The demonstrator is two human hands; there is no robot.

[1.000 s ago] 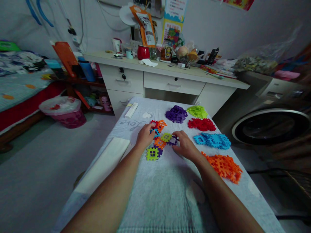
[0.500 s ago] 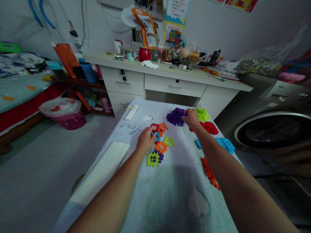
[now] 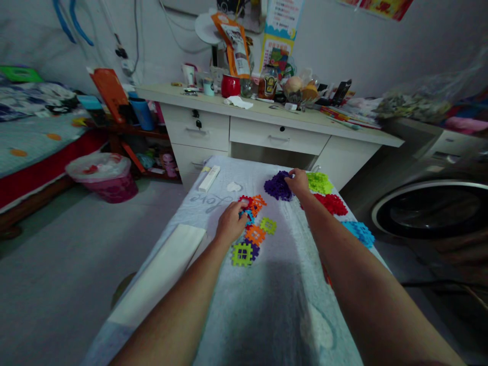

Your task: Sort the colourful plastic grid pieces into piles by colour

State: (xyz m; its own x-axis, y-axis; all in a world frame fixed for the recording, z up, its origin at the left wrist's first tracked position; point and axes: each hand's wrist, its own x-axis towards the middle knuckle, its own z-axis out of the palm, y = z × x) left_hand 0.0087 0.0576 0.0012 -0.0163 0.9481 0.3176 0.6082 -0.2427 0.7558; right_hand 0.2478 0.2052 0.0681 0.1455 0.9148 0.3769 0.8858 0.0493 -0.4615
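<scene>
My left hand (image 3: 231,221) is over a small mixed group of notched plastic building pieces, thumb and fingers apart beside a blue piece (image 3: 249,218). Close by lie red and orange pieces (image 3: 257,203), an orange square piece (image 3: 255,235), and a green one (image 3: 268,225). Nearest me, a green window-shaped piece (image 3: 242,254) partly covers a purple piece (image 3: 254,250). At the right edge of a purple pile (image 3: 277,186), my right hand (image 3: 299,183) has its fingers bent together; what they hold is hidden.
Sorted piles of green (image 3: 320,183), red (image 3: 331,204) and blue pieces (image 3: 358,233) line the table's right side. An orange pile is mostly behind my right forearm. A long white box (image 3: 163,272) lies at left. Beyond stands a cluttered desk (image 3: 209,104).
The view has shifted slightly, so things appear a little further right. Both hands stay at the same groups, and my right forearm now covers more of the orange pile.
</scene>
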